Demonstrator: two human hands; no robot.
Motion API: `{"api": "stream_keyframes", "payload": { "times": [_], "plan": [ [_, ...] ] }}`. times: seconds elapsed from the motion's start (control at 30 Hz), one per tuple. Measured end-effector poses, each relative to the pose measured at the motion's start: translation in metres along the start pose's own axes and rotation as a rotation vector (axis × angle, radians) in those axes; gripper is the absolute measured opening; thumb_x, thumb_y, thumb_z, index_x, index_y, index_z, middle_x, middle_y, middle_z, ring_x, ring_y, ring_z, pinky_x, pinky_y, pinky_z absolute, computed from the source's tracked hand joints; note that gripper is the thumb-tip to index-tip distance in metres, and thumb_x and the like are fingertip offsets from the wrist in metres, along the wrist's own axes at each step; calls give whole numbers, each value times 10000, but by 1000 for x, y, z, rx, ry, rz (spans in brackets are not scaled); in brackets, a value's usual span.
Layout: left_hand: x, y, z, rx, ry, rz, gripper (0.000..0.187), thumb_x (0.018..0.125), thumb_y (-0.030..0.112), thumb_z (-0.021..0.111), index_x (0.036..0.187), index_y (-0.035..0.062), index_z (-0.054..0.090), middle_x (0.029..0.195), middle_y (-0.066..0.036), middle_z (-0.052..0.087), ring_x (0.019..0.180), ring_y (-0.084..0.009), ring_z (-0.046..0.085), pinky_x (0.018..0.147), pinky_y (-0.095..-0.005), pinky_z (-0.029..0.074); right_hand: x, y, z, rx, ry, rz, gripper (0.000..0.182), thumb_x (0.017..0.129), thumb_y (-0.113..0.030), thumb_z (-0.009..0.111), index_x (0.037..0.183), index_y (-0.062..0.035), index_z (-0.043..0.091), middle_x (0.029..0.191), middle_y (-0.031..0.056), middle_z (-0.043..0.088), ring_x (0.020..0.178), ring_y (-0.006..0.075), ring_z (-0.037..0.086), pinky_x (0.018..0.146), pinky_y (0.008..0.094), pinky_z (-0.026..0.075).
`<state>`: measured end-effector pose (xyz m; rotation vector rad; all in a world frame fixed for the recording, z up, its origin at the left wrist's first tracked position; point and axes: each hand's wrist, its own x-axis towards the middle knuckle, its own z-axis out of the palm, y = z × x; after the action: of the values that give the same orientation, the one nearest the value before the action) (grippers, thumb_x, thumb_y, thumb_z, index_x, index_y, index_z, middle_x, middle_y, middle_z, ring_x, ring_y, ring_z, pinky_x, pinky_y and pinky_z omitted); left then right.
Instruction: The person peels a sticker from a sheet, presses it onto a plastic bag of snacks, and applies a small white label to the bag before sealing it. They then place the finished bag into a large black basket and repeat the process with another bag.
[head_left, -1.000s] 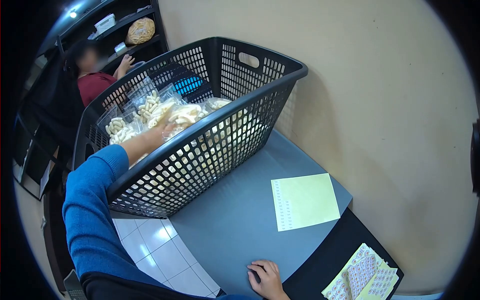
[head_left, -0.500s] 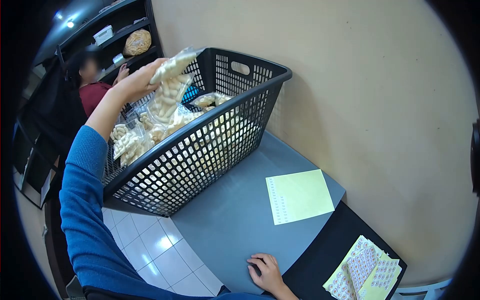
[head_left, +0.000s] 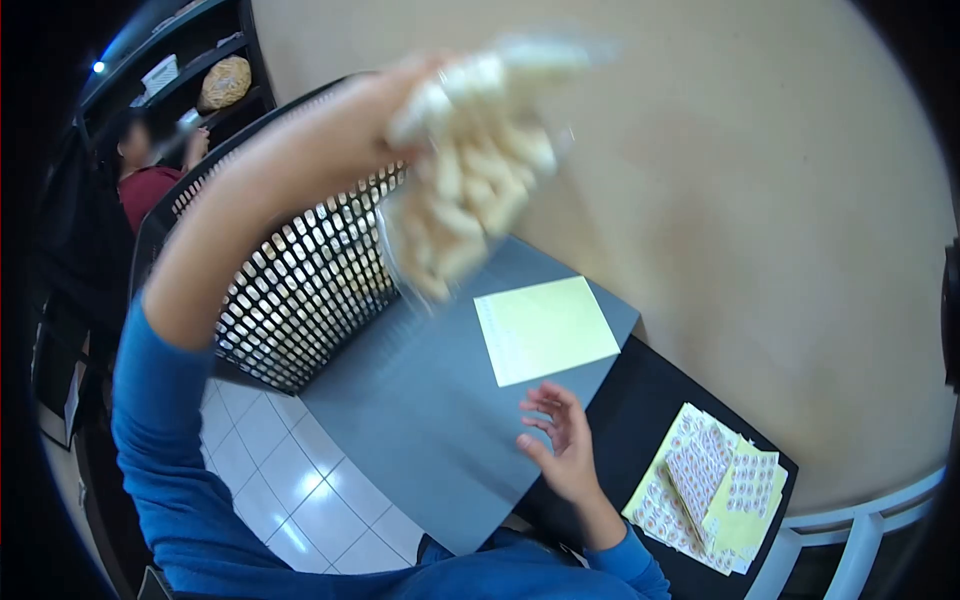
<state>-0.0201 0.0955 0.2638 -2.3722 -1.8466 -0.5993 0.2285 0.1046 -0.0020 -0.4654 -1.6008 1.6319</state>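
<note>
Blurred by motion, my left hand (head_left: 405, 115) grips clear plastic bags (head_left: 465, 190) of pale, finger-shaped pieces, held up in front of the wall and the near side of the black basket (head_left: 300, 285). My right hand (head_left: 563, 440) hovers over the right edge of the grey table (head_left: 420, 430), fingers spread and curved, holding nothing. Just beyond its fingertips lies a yellow sheet (head_left: 550, 335) with a column of small labels along its left side. More pale pieces show through the basket's holes.
Sheets of round stickers (head_left: 700, 480) lie on a black surface (head_left: 640, 400) at the right. A person in a dark red top (head_left: 150, 190) is beyond the basket, beside dark shelves (head_left: 190, 85). A pale metal frame (head_left: 860, 530) stands at the lower right.
My left hand has carried the bags out of the basket, to the right and towards me. My right hand has risen off the table and opened wider. The view has shifted slightly.
</note>
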Motion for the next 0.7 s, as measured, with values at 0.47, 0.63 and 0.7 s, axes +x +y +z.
{"api": "stream_keyframes", "payload": {
  "times": [0.47,0.63,0.7],
  "plan": [
    [-116,-2,233,160,-416,-370,690,656,125,672,1238,120,301,1031,-118,468,951,-293,508,721,-379,476,85,111,-113,-732,881,278,910,594,-341,748,1234,72,250,1208,257,310,1067,369,423,882,375,378],
    [-122,-7,250,152,-415,-347,666,659,170,672,1213,80,314,998,-150,473,918,-308,514,692,-364,495,75,124,-150,-617,807,259,652,639,-189,699,1166,40,390,959,171,578,907,250,563,794,299,435],
    [-125,-7,253,162,-393,-360,687,648,175,687,1217,76,314,1001,-152,470,937,-311,502,697,-361,495,42,126,-167,-436,912,149,542,682,-78,650,1147,29,392,995,174,552,917,226,554,770,292,448]
  ]
}}
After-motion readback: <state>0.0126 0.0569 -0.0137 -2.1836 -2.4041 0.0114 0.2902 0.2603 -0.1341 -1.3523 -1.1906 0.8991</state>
